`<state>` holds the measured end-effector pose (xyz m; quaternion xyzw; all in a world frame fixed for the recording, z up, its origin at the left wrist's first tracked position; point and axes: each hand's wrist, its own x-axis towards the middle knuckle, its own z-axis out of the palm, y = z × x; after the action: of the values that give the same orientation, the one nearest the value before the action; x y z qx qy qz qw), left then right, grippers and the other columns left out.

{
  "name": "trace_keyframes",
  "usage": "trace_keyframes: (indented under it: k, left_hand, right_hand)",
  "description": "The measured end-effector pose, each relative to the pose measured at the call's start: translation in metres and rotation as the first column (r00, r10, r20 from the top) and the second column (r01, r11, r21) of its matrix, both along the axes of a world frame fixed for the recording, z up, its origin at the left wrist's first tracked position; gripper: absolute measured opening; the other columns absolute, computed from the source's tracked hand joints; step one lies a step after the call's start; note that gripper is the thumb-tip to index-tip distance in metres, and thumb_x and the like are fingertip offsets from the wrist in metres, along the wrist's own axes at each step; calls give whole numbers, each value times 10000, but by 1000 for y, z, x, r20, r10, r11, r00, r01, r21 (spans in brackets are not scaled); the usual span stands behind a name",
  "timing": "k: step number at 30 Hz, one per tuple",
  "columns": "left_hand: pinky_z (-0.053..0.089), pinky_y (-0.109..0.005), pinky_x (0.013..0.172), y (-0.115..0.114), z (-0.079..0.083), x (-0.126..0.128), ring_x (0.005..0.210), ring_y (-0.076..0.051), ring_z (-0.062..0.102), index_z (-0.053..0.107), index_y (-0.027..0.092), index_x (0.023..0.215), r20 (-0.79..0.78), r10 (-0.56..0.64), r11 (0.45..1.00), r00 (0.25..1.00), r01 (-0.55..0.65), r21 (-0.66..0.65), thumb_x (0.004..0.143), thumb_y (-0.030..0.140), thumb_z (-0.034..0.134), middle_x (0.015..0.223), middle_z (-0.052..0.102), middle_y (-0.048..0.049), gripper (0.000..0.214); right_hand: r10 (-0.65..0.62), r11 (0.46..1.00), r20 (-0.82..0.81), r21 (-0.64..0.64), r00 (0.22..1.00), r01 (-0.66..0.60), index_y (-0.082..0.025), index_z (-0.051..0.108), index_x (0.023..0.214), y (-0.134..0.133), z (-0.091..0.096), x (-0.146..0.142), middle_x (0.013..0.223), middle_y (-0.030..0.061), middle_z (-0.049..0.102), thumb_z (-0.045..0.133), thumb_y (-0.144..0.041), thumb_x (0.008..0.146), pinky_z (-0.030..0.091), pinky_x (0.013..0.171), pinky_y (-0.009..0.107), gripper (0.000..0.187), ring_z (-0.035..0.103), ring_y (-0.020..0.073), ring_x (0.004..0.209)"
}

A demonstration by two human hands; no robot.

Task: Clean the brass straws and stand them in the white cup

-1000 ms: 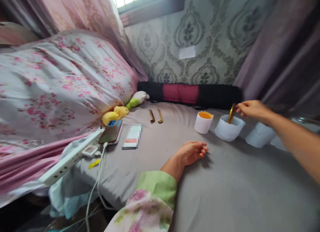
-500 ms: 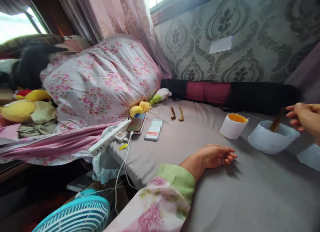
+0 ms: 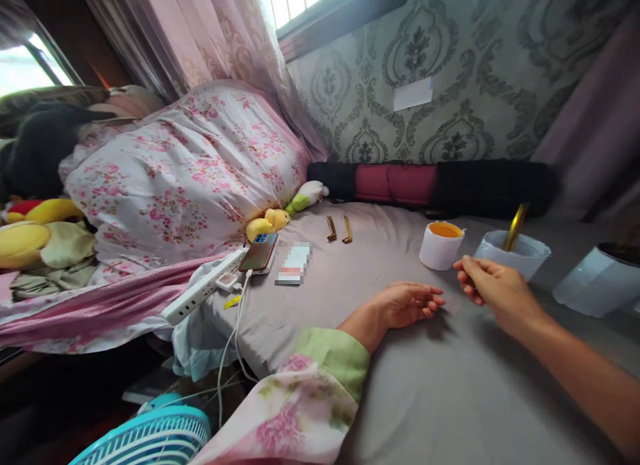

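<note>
My left hand (image 3: 410, 305) lies on its side on the grey sheet, fingers loosely bent and apart, nothing visible in it. Just to its right, my right hand (image 3: 493, 286) hovers with fingertips pinched together; whatever is between them is too small or hidden. Behind the right hand stands a white paper-wrapped tub (image 3: 537, 253) with shiny gold metal strips (image 3: 515, 228) sticking up out of it. A smaller white-wrapped cup (image 3: 440, 250) with an orange inside is left of that tub. Two small bent gold pieces (image 3: 347, 230) lie farther back on the sheet.
A third white-wrapped container (image 3: 593, 285) with dark contents stands at the right. Left of my hands are a phone (image 3: 257, 253), a blurred-out card or screen (image 3: 293, 263) and a power strip (image 3: 205, 285) with white cables. A turquoise fan (image 3: 150, 435) is below the bed edge.
My right hand has moved left and down from beside the tub toward my left hand. My left hand stays on the sheet. The view has shifted right, showing the third container more fully.
</note>
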<state>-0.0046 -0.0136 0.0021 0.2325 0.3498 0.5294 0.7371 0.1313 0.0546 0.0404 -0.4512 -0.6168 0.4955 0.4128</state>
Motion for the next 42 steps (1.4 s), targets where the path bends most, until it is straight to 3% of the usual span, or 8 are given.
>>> trace_keyframes:
  k: [5,10,17,23,25,31,37,42]
  left_hand:
    - [400,-188,549,0,-1,2,580,-70,526,623,62,835,-5,3,1000,1000,-3,-1,785,91,490,715,600,-62,146]
    - [410,-175,542,0,0,3,583,-67,536,623,62,850,-27,3,1000,1000,-3,4,777,108,520,729,600,-60,135]
    - [412,-153,507,7,0,-2,579,-58,536,614,72,865,-94,63,998,994,-62,10,765,110,548,744,604,-64,126]
    - [406,-144,473,21,4,-15,525,-46,516,593,82,802,-304,187,979,934,-204,-25,770,78,523,691,589,-47,77]
    - [415,-142,478,26,6,-24,527,-46,521,588,88,795,-461,218,970,860,-243,5,771,94,532,696,591,-49,61]
    - [406,-143,467,40,13,-60,510,-46,525,563,92,783,-671,297,933,680,-358,50,757,107,566,676,591,-49,31]
    - [380,-157,452,48,21,-99,469,-47,497,573,78,846,-902,287,879,322,-463,115,771,139,544,634,590,-40,101]
    - [432,-196,520,56,22,-129,590,-102,568,595,68,916,-989,148,881,27,-458,120,782,175,537,731,620,-70,181]
  right_hand:
    - [45,998,43,-45,998,-43,-142,567,763,2,-29,2,563,-3,507,514,-470,718,283,314,170,335,412,63,378]
    - [55,995,160,69,985,-67,-134,584,769,5,-48,4,540,7,524,435,-484,759,306,341,195,381,427,79,369]
    - [37,976,287,194,957,-96,-141,611,765,6,-53,8,553,25,577,393,-441,787,360,437,223,372,490,110,423]
    - [35,976,298,197,954,-97,-141,622,749,6,-53,10,558,35,590,389,-425,792,364,465,227,370,509,119,444]
    - [38,973,298,209,954,-103,-144,622,751,6,-54,10,556,30,587,387,-422,795,363,473,228,367,510,120,451]
    - [50,973,310,199,950,-116,-153,620,757,7,-54,11,562,25,586,377,-408,803,359,491,229,356,516,123,479]
    - [48,969,318,216,947,-122,-156,623,744,8,-56,11,595,31,600,373,-391,809,355,499,226,349,519,121,496]
    - [41,965,313,232,949,-118,-164,627,734,8,-56,13,641,37,626,372,-382,812,349,506,224,344,521,118,505]
